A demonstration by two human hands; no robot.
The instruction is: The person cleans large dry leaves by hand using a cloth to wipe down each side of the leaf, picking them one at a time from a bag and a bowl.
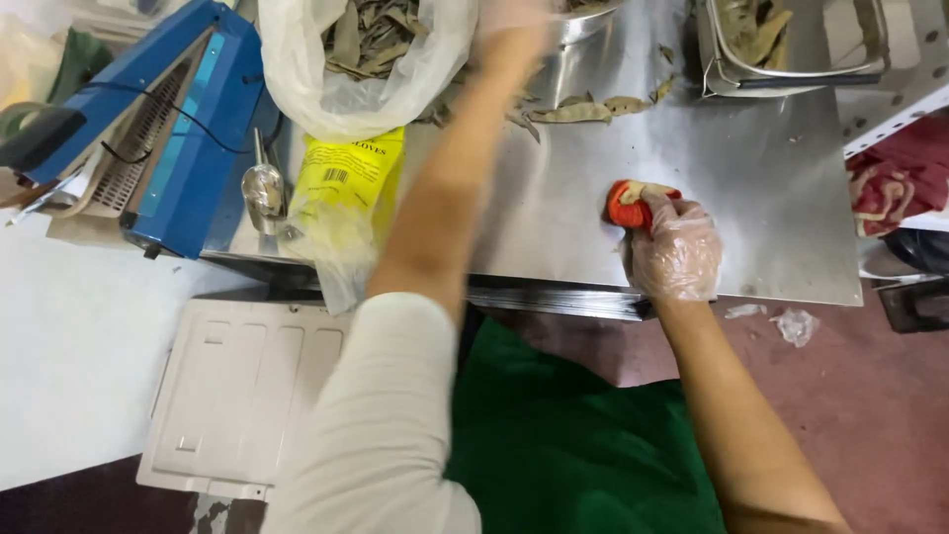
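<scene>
gloved right hand [675,249] gripped a red cloth [627,205] at its fingertips, nearer the table [771,198] edge; left hand [514,20] reached far w/ grip blurred, can't tell.

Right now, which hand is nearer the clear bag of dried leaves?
Left. The left hand reaches up just right of the clear bag of dried leaves. The right hand is farther off, near the steel table's front edge, holding a red cloth.
</scene>
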